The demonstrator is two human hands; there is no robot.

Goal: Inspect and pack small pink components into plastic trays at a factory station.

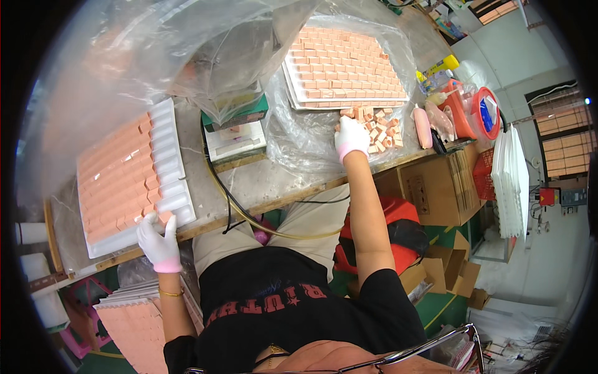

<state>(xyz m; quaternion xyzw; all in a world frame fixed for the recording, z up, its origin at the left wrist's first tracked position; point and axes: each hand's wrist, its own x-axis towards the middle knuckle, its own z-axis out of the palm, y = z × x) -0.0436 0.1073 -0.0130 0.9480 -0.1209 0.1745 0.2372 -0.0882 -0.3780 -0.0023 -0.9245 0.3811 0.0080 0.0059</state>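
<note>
My left hand [159, 244], in a white glove with a pink cuff, is at the near edge of a white ribbed tray [171, 149] on the left of the bench. Its thumb and fingers close around a small peach-coloured block [165, 217]. Rows of peach blocks [118, 190] cover most of that tray, and a strip along its right side shows bare slots. My right hand [352, 138], gloved the same way, reaches into a loose pile of small peach blocks [386, 132]. Its fingers curl downward at the pile's left side; what they grip is hidden.
Behind the pile, a second white tray [349, 105] full of peach blocks lies on clear plastic film [289, 146]. A small boxy device [237, 140] with cables stands between the trays. Pink bottles [422, 126] and a red tub [486, 112] are on the right.
</note>
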